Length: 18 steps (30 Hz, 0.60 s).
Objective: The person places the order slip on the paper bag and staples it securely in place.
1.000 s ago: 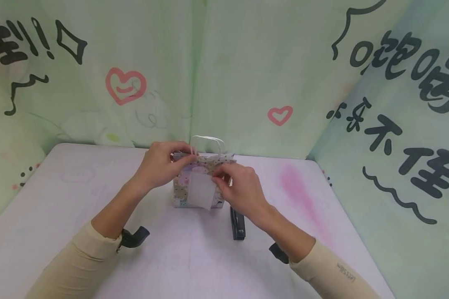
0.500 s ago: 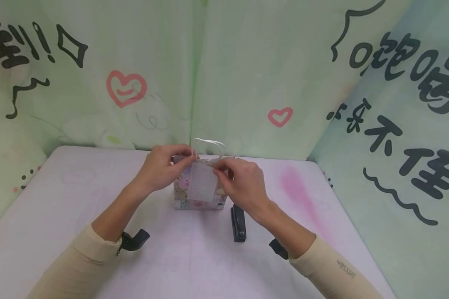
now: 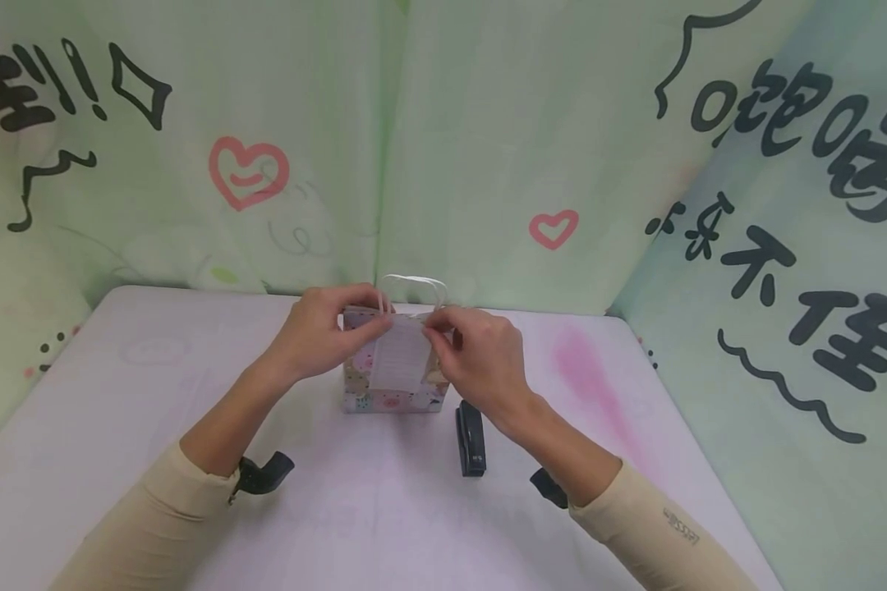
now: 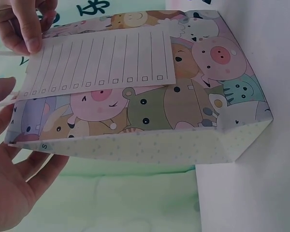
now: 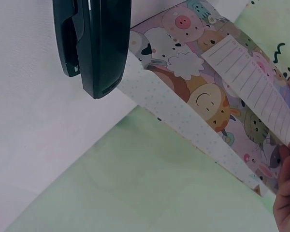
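A small paper gift bag (image 3: 392, 402) with cartoon animals and white handles (image 3: 414, 280) stands upright on the table. Against its front lies a lined checklist sheet (image 3: 399, 361), its top level with the bag's upper edge. My left hand (image 3: 314, 335) grips the bag's top left edge, thumb in front and fingers behind, close to the sheet's upper left corner. With thumb and fingers, my right hand (image 3: 484, 353) pinches the sheet's upper right corner at the bag's rim. Just in front of the bag's right side lies a black stapler (image 3: 471, 439), untouched, also large in the right wrist view.
The pale table (image 3: 340, 509) reaches back to a green printed curtain (image 3: 458, 164) with hearts and black lettering, which also runs along both sides. Black wrist mounts (image 3: 266, 474) stick out beneath both sleeves.
The sheet has moved up the bag's front and straightened, its top now at the bag's rim. The right hand rose slightly with it. The left hand still grips the bag; the stapler stays put.
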Tool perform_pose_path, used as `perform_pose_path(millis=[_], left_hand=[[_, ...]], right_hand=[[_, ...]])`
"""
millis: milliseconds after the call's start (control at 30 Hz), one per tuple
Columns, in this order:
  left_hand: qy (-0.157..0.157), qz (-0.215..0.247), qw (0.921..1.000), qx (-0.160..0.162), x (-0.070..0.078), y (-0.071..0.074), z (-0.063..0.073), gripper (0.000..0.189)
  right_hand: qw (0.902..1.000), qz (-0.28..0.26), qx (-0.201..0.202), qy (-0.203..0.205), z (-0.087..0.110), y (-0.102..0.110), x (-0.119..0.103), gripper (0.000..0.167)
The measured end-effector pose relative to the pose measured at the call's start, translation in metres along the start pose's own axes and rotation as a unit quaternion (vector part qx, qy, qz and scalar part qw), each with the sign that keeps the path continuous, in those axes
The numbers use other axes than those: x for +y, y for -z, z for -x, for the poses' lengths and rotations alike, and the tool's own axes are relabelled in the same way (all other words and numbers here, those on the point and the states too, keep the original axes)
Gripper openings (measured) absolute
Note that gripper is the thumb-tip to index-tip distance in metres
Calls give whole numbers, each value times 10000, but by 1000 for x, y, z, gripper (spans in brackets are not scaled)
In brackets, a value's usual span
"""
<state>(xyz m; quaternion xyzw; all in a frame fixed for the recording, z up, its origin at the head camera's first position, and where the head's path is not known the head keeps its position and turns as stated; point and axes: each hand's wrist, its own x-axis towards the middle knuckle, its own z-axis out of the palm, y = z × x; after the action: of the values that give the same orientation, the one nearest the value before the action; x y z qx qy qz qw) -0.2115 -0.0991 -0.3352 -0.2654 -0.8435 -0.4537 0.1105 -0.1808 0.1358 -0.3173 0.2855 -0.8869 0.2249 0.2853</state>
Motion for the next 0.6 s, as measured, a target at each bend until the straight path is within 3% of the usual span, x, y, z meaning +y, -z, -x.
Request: perform_pose_path(millis=[600], left_hand=[[-286, -54, 9995, 132, -2, -3, -2, 6]], right_hand=[[9994, 201, 260, 65, 0, -3, 1, 13]])
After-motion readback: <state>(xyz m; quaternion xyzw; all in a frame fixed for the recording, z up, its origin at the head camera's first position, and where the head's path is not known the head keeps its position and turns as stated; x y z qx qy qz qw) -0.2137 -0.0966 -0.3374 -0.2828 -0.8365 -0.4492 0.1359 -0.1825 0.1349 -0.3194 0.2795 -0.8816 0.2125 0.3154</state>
